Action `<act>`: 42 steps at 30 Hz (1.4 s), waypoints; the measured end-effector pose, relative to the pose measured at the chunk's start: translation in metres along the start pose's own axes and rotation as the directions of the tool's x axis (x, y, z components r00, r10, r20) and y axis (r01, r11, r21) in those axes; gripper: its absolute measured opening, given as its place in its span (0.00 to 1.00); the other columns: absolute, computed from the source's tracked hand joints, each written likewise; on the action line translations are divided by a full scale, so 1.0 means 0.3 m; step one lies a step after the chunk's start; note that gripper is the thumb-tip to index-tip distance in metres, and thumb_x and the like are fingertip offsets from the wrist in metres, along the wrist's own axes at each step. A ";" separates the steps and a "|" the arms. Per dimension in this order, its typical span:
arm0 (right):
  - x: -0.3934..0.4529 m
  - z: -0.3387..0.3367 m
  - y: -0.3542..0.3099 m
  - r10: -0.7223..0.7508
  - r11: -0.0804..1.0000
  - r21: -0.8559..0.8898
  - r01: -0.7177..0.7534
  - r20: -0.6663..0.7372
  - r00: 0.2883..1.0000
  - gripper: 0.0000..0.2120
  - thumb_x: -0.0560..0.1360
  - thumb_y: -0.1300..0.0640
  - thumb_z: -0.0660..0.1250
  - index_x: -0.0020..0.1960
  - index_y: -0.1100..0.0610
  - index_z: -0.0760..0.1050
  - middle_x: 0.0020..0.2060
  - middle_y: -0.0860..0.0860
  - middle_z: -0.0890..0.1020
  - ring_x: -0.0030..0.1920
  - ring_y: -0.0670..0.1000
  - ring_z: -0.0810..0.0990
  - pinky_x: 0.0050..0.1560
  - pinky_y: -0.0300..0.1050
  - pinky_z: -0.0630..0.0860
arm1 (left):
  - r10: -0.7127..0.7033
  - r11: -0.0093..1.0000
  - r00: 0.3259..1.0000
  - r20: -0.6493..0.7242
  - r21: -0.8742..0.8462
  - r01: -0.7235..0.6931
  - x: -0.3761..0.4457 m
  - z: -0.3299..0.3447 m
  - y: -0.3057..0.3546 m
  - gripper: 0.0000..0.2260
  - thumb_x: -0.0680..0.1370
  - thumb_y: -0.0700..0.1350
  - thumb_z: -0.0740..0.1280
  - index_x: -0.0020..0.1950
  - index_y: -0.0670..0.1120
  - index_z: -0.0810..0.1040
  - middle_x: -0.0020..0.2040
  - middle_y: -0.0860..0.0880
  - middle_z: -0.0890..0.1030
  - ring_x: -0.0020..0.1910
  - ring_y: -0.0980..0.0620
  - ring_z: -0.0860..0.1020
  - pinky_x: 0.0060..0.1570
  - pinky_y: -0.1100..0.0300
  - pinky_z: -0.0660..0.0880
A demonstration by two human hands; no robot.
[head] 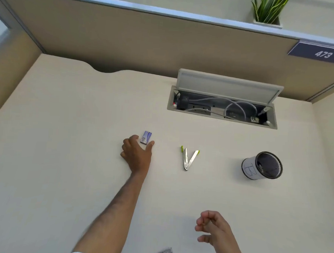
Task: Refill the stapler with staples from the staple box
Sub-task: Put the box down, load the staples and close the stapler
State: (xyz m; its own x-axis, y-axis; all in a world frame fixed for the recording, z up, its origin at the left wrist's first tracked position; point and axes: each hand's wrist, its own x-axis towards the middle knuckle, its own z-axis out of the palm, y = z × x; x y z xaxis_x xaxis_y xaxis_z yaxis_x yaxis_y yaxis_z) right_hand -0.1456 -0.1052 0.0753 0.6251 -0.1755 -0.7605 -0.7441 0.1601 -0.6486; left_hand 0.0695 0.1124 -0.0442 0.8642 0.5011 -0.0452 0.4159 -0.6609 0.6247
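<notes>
Mesh cup (262,165) labelled "B"; partition sign (321,53) "473".

My left hand (137,155) reaches to the small purple-and-white cardboard staple box (146,137) at the middle of the frame, thumb and forefinger either side of it, touching its near end. Right of it the silver stapler with lime-green tips (188,158) lies swung open in a V on the cream desk (66,141). My right hand (211,229) hovers at lower right, fingers loosely curled, holding nothing. A black mesh pen cup with a white paper label (262,166) stands further right.
</notes>
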 end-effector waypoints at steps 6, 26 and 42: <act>0.030 0.012 -0.009 0.028 0.999 0.019 -0.027 -0.029 0.999 0.14 0.79 0.76 0.55 0.53 0.64 0.75 0.43 0.59 0.81 0.41 0.56 0.80 0.35 0.47 0.77 | 0.481 0.876 0.854 0.195 -0.137 -0.462 -0.267 0.070 0.049 0.20 0.75 0.53 0.78 0.63 0.45 0.80 0.58 0.43 0.77 0.54 0.42 0.78 0.53 0.47 0.77; 0.011 -0.053 -0.053 -0.095 0.992 0.077 0.101 -0.074 0.993 0.12 0.86 0.59 0.56 0.59 0.58 0.79 0.39 0.54 0.79 0.37 0.51 0.78 0.33 0.44 0.75 | 0.421 0.894 0.807 0.413 -0.340 -0.292 -0.497 -0.096 0.177 0.06 0.80 0.37 0.72 0.57 0.44 0.83 0.49 0.46 0.78 0.42 0.55 0.80 0.44 0.57 0.79; -0.135 0.023 -0.182 -0.340 0.932 0.191 0.306 0.175 0.924 0.07 0.77 0.50 0.67 0.44 0.52 0.80 0.28 0.45 0.71 0.28 0.46 0.63 0.29 0.39 0.59 | 0.366 0.685 0.763 0.532 -0.709 0.166 -0.767 -0.549 0.202 0.08 0.76 0.40 0.75 0.53 0.49 0.83 0.48 0.52 0.87 0.43 0.54 0.84 0.43 0.59 0.82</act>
State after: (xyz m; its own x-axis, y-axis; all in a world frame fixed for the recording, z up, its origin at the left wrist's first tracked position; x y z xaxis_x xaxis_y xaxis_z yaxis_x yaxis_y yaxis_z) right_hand -0.1287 -0.1002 0.1413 0.8717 -0.0463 -0.4879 -0.4572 0.2814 -0.8436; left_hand -0.1509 0.0490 0.1324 0.9627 -0.1567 -0.2207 0.2275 0.0267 0.9734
